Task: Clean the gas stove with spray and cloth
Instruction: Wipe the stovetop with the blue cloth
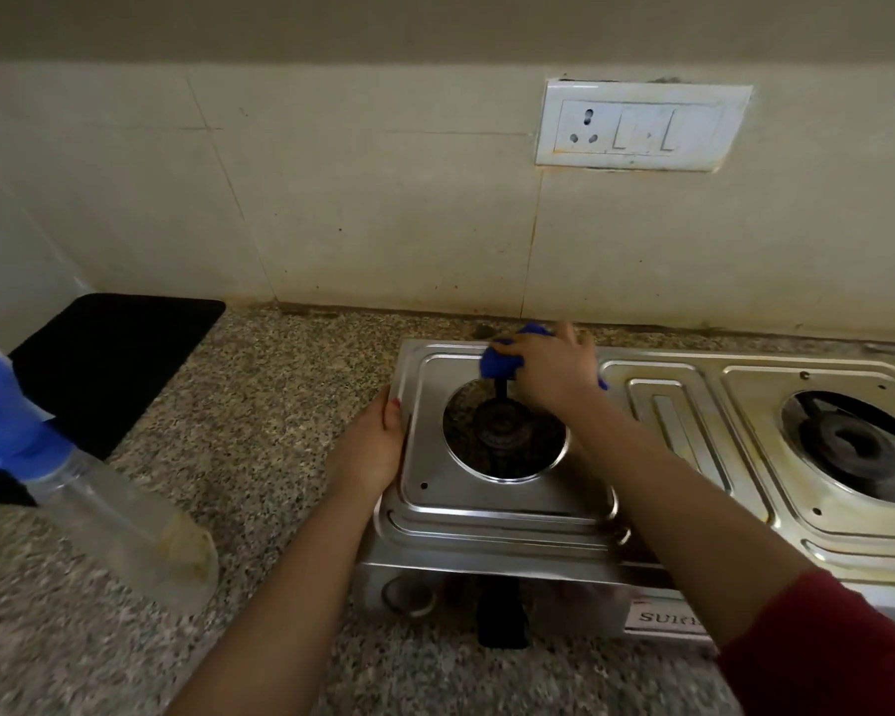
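Mid-wipe, by the look of it. At the far rim of the gas stove [487, 501], just behind the left burner [502, 431], the right hand [551, 377] with fingers closed over a bunched blue cloth [498, 361], pressing it down onto the steel. On the stove's left edge, the left hand [370, 447], clamped there with the thumb on top of the rim and the other fingers hidden down the side; probably bracing the body against the push of the wipe. Well apart at near left on the speckled stone surface [259, 405], the spray bottle [99, 498], blue trigger head up, in no hand, a yellowish trace low inside it. Behind the bottle, a black mat [109, 364]; on the tiled wall above, a white switch plate [641, 126]. No pan supports on either burner. Spraying likely finished for this half, judging from the parked bottle. Plate round the left burner bright and fairly clean-looking, apart from the back corner now under the cloth. Not yet reached, to judge by a dull yellowish film: the middle strip and the plate round the right burner [858, 447]. Front panel largely hidden behind the forearms, so no telling its condition. At a guess, under half done, with the whole right side left to wipe.
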